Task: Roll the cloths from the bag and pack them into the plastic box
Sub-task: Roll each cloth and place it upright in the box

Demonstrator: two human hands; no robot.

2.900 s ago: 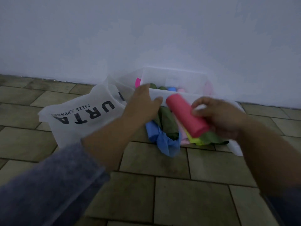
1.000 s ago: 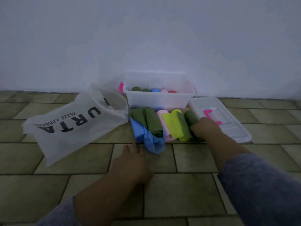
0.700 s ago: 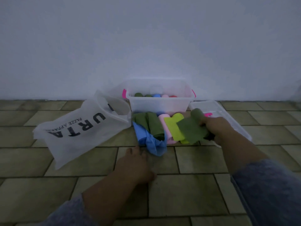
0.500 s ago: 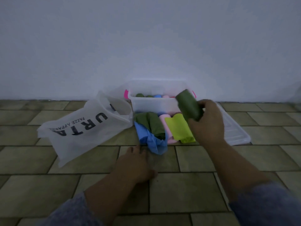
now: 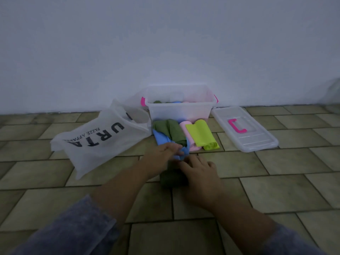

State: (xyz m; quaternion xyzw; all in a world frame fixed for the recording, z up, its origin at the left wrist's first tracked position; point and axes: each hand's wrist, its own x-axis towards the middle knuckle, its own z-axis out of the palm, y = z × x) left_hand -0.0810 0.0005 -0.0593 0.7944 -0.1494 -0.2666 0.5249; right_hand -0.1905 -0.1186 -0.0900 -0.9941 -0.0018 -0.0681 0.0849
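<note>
You've brought the green cloth (image 5: 169, 178) down to the floor (image 5: 279, 192), right grip (image 5: 199, 171) flat on it, fingers released; left grip (image 5: 159, 155) has slid forward and pinches the blue cloth (image 5: 185, 152) just ahead of it.

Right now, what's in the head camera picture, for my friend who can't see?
A left hand and right hand are at a dark green cloth on the floor. Behind lie loose cloths, a clear plastic box, a white bag and a lid.
</note>
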